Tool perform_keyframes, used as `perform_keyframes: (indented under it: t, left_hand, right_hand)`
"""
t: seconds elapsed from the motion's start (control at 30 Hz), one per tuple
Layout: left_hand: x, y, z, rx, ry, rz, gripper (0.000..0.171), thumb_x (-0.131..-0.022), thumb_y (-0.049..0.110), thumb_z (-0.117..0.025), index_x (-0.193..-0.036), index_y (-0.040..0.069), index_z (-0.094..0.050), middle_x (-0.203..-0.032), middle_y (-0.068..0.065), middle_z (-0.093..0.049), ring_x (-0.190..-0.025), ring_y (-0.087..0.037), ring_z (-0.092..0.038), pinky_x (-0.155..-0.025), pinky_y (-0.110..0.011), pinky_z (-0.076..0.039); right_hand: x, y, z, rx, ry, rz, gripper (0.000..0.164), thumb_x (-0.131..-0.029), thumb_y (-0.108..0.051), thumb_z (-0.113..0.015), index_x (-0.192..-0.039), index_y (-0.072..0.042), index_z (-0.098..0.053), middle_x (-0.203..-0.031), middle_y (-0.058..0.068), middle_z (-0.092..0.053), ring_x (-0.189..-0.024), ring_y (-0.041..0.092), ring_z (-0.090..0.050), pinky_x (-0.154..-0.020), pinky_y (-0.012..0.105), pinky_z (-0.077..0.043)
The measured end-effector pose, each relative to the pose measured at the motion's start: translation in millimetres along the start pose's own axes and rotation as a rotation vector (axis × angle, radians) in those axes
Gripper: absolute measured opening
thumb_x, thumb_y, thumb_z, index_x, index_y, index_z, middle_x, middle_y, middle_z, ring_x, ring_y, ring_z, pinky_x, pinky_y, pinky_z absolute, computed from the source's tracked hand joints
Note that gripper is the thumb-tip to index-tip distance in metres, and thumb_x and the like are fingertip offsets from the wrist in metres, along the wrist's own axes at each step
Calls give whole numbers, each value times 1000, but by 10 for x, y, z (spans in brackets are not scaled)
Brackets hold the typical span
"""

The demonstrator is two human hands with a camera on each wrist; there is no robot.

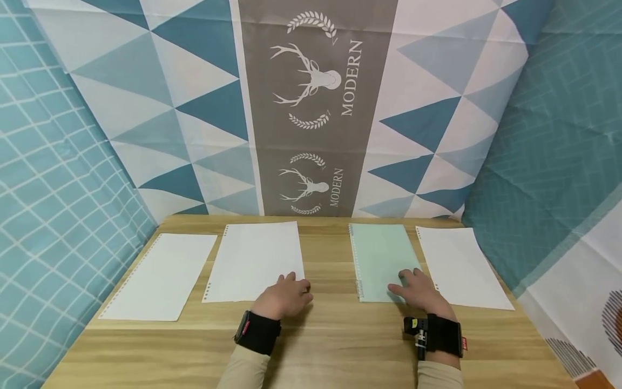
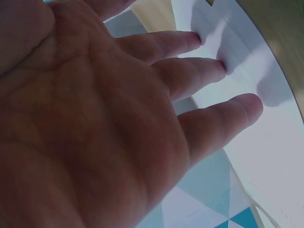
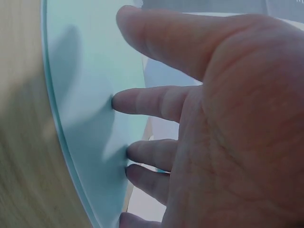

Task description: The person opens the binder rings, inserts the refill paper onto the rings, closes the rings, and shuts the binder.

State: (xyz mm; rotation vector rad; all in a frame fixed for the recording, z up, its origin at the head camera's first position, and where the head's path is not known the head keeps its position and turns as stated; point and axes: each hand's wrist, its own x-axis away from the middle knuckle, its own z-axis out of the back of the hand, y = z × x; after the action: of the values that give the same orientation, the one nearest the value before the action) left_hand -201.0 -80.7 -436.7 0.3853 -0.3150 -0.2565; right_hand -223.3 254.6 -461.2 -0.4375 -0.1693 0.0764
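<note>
On the tabletop point(image 1: 335, 346) lie, left to right, the leftmost sheet point(image 1: 160, 275), inner sheet point(image 1: 255, 256), notebook point(image 1: 381, 251) and rightmost sheet point(image 1: 459, 265) (a cloth point(image 1: 204, 108) behind), left hand point(image 1: 283, 297) at the inner sheet, right hand point(image 1: 421, 292) at the notebook.

Mint-green spiral notebook point(image 1: 384, 256) flat, right of flat white hole-punched sheet point(image 1: 255, 259).

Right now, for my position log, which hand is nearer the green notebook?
Right: the right hand is over the near right corner of the green notebook; the left hand is left of it, at the near right corner of a white sheet.
</note>
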Motion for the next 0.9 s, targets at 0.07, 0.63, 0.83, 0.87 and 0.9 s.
perform_keyframes:
  t: [0.07, 0.63, 0.83, 0.87, 0.9]
  left_hand:
    - [4, -27, 12, 3, 9, 6, 35, -103, 32, -58, -129, 11, -67, -147, -24, -51, -142, -53, -40, -108, -65, -42]
    - [14, -114, 119, 13, 6, 46, 29, -103, 30, -58, -118, 10, -71, -130, -21, -59, -124, -40, -56, -100, -55, -49]
    - [6, -123, 135, 8, 2, 47, 28, -104, 30, -57, -118, 10, -70, -129, -20, -59, -119, -36, -59, -98, -53, -50]
    - [3, -135, 136, 8, 3, 50, 28, -104, 29, -57, -118, 10, -70, -129, -20, -59, -118, -36, -59, -97, -53, -51]
    - [1, -148, 139, 9, 4, 51, 28, -104, 29, -57, -118, 10, -70, -129, -20, -59, -118, -35, -60, -97, -53, -51]
  right_hand:
    - [3, 17, 5, -16, -5, -35, 63, -97, -42, -63, -135, 8, -53, -135, 37, -48, -125, 53, -47, -99, 64, -45]
    - [-5, -6, 74, -53, -44, -221, 65, -101, -48, -52, -138, 6, -52, -138, 41, -42, -128, 61, -37, -98, 76, -37]
    - [-47, -63, 67, -61, 7, -225, 57, -99, -41, -57, -127, 8, -63, -130, 36, -55, -117, 58, -45, -88, 70, -43]
    - [-53, -79, 68, -62, 20, -226, 54, -99, -39, -59, -124, 8, -65, -127, 35, -58, -115, 57, -47, -85, 68, -44]
    - [-60, -92, 69, -66, 33, -230, 52, -98, -37, -60, -122, 8, -67, -125, 34, -60, -113, 56, -47, -84, 66, -45]
